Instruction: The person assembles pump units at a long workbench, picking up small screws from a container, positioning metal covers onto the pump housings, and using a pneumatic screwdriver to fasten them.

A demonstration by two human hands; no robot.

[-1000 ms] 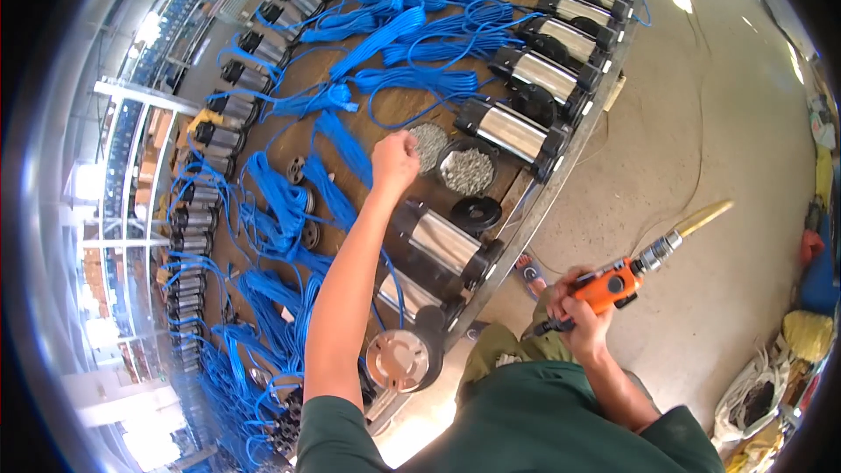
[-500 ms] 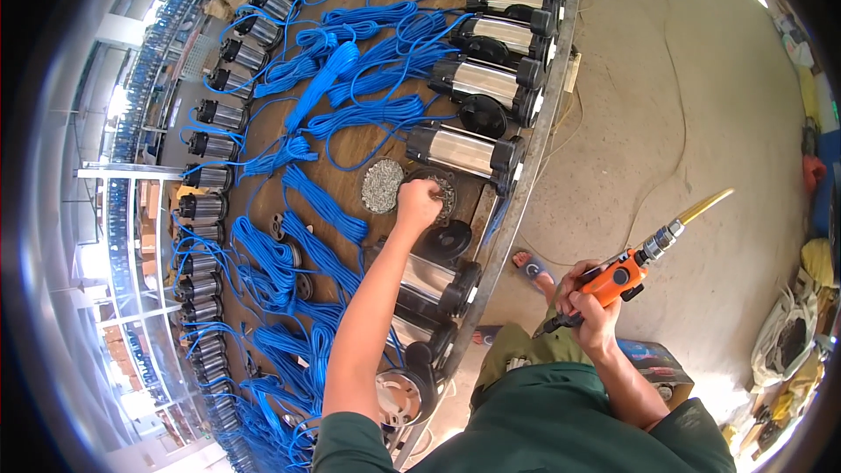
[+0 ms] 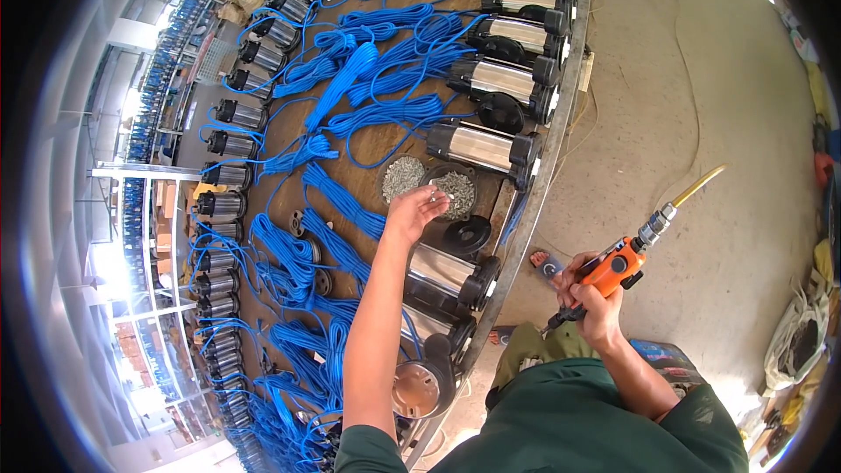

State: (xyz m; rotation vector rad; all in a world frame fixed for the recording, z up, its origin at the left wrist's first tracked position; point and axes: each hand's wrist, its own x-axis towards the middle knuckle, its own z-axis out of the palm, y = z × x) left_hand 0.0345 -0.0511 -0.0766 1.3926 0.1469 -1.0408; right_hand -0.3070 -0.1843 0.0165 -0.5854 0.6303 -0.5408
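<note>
At the left of the frame, motors stand in a row, with bundles of blue cable to their right. Near the centre, beside a pile of small metal bits, the left hand has loosely curled fingers over 1 dish of similar bits; I cannot tell whether it pinches any. Right of centre, the right hand grips an orange drill.

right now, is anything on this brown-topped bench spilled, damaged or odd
Nothing looks clearly spilled or damaged; the two round heaps of small grey metal pieces by the bare left hand look contained. Only the thin blue cable tangle at the near left of the bench looks odd, messier than the long blue cable bundles farther up.
</note>
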